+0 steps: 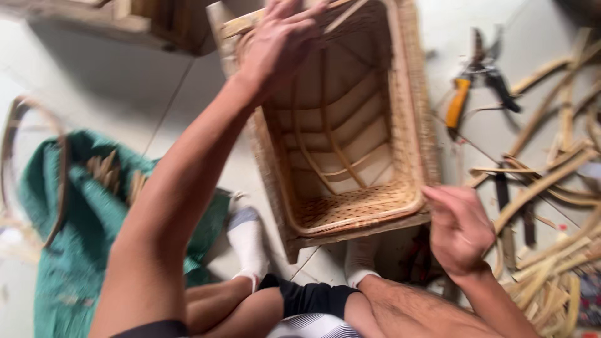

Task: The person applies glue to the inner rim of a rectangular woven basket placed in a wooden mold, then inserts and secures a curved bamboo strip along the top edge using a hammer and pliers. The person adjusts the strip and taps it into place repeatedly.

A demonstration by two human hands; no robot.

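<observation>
At your far left a green cloth (69, 238) lies on the floor (125, 94) with cane pieces on it; your left hand (278, 40) rests fingers spread on the far rim of the wicker basket (350, 144), seemingly steadying it; the basket lies tipped between your socked feet (247, 241), its opening facing you; your right hand (460, 228) curls loosely at its near corner, gripping nothing clearly; orange-handled cutters (466, 84) and cane strips (551, 188) lie to the right.

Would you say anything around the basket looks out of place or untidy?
Yes: cane strips lie scattered in a loose tangle on the floor right of the wicker basket, with pruning shears dropped among them. The basket itself looks sound, held by both hands.
</observation>
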